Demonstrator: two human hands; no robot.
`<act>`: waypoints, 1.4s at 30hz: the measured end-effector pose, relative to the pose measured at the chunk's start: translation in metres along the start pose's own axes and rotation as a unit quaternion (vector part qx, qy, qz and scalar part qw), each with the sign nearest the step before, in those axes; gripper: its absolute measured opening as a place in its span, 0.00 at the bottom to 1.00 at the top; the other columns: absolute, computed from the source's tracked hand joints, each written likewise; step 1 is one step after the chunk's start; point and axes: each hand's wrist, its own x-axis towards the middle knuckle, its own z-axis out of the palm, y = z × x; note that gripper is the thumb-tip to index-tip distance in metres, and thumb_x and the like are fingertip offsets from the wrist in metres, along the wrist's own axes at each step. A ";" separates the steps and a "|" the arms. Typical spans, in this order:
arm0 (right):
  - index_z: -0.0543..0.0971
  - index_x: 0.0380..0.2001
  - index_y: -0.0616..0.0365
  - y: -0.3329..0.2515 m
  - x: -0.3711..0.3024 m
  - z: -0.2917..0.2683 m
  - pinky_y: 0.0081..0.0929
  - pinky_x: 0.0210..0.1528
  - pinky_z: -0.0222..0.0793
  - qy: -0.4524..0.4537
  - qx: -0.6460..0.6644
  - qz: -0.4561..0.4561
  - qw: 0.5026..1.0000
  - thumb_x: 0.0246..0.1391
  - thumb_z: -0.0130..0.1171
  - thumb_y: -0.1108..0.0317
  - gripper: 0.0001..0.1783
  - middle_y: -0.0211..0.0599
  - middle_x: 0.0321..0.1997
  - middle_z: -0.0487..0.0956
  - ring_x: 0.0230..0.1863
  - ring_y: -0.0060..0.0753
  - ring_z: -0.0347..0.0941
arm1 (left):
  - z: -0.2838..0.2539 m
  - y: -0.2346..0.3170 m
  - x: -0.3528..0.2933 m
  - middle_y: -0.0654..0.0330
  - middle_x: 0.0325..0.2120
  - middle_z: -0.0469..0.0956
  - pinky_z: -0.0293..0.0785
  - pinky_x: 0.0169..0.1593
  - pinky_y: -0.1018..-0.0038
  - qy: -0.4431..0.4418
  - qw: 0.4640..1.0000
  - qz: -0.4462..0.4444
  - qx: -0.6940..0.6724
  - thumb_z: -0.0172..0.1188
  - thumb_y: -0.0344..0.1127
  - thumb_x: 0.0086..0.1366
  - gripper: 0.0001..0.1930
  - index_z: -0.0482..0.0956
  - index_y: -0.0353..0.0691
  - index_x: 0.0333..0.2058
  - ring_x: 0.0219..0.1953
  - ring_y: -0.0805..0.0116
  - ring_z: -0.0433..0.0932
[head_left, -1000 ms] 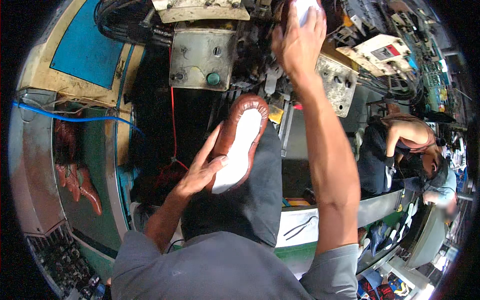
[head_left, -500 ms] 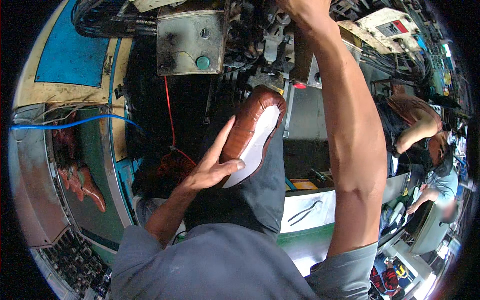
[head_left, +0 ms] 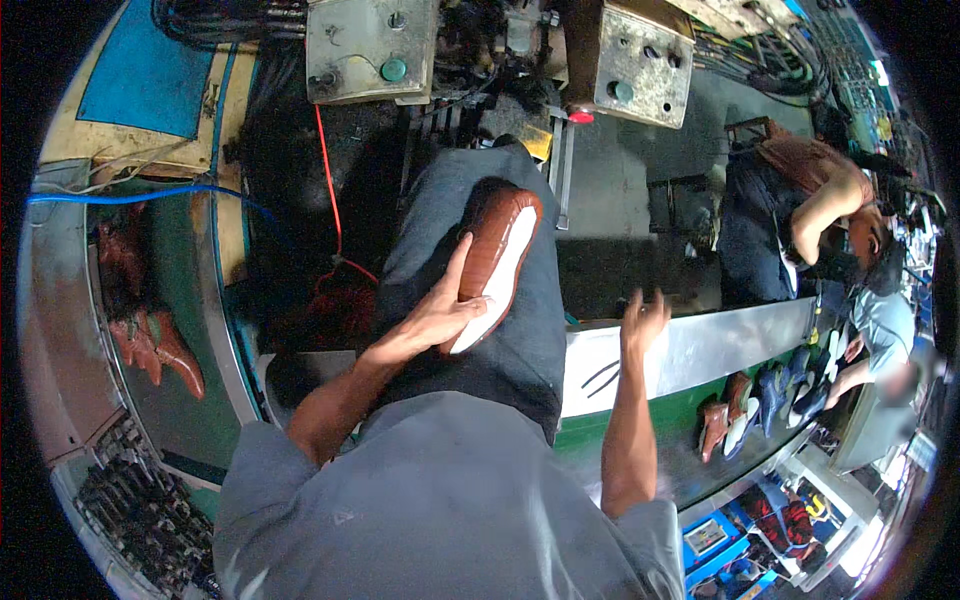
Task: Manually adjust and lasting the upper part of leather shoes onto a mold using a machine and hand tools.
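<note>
My left hand (head_left: 445,312) grips a brown leather shoe upper (head_left: 488,236), its thumb on the white sole side (head_left: 508,265). The shoe is held over my dark-trousered leg with its sole facing up and its rounded toe pointing away. My right hand (head_left: 645,318) is in the air over the metal ledge, somewhat blurred, fingers apart and holding nothing. Just left of that wrist, a pair of pliers (head_left: 602,378) lies on the ledge, partly hidden by my forearm.
Ahead stand a control box with a green button (head_left: 370,50) and another box (head_left: 640,65) beside a red button (head_left: 580,117). Several brown leather pieces (head_left: 155,345) lie at left. More shoes (head_left: 740,410) line the green belt at right, where other people work.
My right hand has come back from the machine ahead to above the metal ledge. The shoe in my left hand has shifted slightly nearer, and the view has tilted.
</note>
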 end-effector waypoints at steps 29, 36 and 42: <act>0.79 0.34 0.70 -0.203 0.022 -0.072 0.49 0.34 0.79 -0.543 0.162 -0.180 0.804 0.75 0.57 0.61 0.20 0.49 0.27 0.84 0.26 0.43 0.86 | 0.001 0.005 0.091 0.49 0.77 0.60 0.56 0.79 0.63 0.047 0.994 0.078 0.054 0.65 0.34 0.74 0.43 0.51 0.43 0.80 0.78 0.56 0.58; 0.80 0.34 0.72 -0.218 0.030 -0.062 0.56 0.37 0.75 -0.516 0.074 -0.267 0.811 0.75 0.56 0.56 0.24 0.63 0.25 0.81 0.31 0.66 0.83 | -0.001 0.004 0.088 0.50 0.80 0.54 0.55 0.79 0.64 0.043 0.991 0.088 0.092 0.64 0.25 0.72 0.45 0.48 0.44 0.81 0.80 0.57 0.55; 0.78 0.30 0.63 -0.181 -0.006 -0.024 0.30 0.26 0.72 -0.517 0.230 -0.143 0.812 0.77 0.55 0.47 0.28 0.32 0.23 0.78 0.23 0.23 0.75 | 0.000 -0.004 0.093 0.39 0.73 0.64 0.63 0.75 0.59 0.065 0.983 0.125 0.116 0.68 0.27 0.69 0.47 0.50 0.45 0.80 0.74 0.44 0.64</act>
